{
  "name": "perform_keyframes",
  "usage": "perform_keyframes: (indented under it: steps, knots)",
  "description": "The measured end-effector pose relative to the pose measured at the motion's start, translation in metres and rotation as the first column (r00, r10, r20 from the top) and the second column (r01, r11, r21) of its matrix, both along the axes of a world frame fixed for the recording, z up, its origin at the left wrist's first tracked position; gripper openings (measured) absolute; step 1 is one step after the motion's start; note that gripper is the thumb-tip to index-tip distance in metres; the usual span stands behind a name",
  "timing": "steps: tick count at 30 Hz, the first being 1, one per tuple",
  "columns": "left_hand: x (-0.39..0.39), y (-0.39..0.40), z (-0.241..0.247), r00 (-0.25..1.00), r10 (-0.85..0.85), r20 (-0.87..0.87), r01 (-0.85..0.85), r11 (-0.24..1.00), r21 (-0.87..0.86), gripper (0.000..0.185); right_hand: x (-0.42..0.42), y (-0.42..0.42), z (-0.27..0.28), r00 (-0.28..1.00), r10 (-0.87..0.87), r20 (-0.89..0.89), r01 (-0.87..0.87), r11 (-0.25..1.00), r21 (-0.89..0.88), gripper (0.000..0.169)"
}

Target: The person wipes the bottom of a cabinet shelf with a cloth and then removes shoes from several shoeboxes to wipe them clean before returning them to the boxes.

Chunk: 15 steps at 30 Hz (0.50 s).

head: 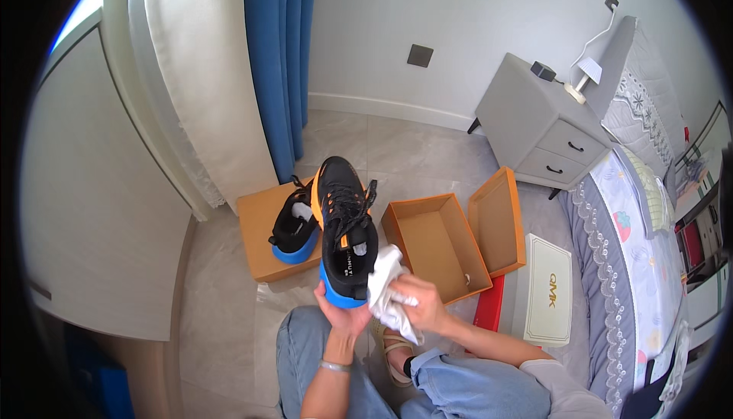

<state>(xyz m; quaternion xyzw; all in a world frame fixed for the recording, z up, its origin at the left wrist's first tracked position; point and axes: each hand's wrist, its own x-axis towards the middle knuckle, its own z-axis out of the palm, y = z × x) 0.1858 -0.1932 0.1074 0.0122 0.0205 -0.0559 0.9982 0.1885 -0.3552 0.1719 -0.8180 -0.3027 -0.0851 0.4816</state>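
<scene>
A black running shoe with an orange and blue sole [343, 218] rests heel-down in my left hand [345, 311], whose fingers are partly hidden under the heel. My right hand [421, 301] grips a crumpled white cloth [386, 287] against the right side of the shoe's heel. Beyond, to the left, a matching shoe [293, 230] sits on a closed brown cardboard box [260, 236], its toe hidden behind the held shoe. Paper-like white stuffing shows inside both shoes. An open, orange-edged shoebox [435, 241] stands on the floor to the right.
The orange box lid [497, 224] leans upright beside the open box. A white box bearing gold lettering [548, 290] and a red box [490, 304] lie near the bed [607, 281]. A grey nightstand [538, 121] stands at the back right; a blue curtain [280, 64] hangs behind the shoes.
</scene>
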Motion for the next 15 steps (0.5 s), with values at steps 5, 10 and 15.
perform_keyframes:
  steps: [5, 10, 15]
  knots:
    - [0.001, -0.002, -0.012, 1.0, -0.007, -0.022, 0.007, 0.999, 0.038, 0.077, 0.017, 0.007, 0.016, 0.991, -0.087, 0.106, 0.084, 0.996, 0.04, 0.031]
    - [-0.003, -0.002, 0.014, 0.908, -0.409, 0.091, 0.418, 0.897, -0.143, 0.074, 0.076, -0.006, 0.002, 0.869, -0.47, -0.154, 0.49, 0.862, 0.13, 0.024]
    - [-0.013, -0.014, 0.002, 0.941, -0.329, 0.077, 0.327, 0.944, 0.037, 0.078, 0.068, -0.051, -0.006, 0.778, -0.618, 0.111, 0.61, 0.703, -0.367, 0.03]
